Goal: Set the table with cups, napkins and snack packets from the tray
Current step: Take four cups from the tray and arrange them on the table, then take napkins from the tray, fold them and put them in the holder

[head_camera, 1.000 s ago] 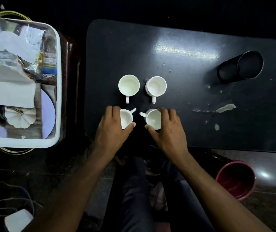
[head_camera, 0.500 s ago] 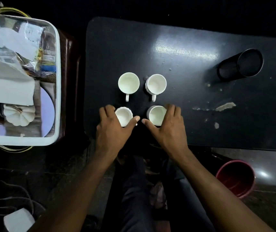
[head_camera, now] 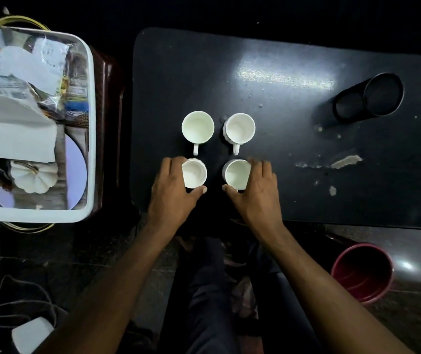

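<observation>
Several white cups stand in a square on the black table point(head_camera: 280, 60). The far left cup point(head_camera: 197, 127) and far right cup point(head_camera: 239, 128) are free, handles pointing toward me. My left hand point(head_camera: 175, 194) wraps the near left cup point(head_camera: 194, 173). My right hand point(head_camera: 256, 194) wraps the near right cup point(head_camera: 236, 173). The handles of both near cups are hidden. To the left, the white tray point(head_camera: 90, 129) holds folded white napkins point(head_camera: 15, 134) and snack packets point(head_camera: 51, 80).
A black cylinder point(head_camera: 370, 98) lies on its side at the table's far right. A red bucket point(head_camera: 361, 272) stands on the floor at the right. In the tray are a plate and a white pumpkin-shaped lid point(head_camera: 34, 176). My legs are under the table's near edge.
Both near cups have been turned on the table: their handles, which pointed inward toward each other a second ago, are out of sight under my hands now.
</observation>
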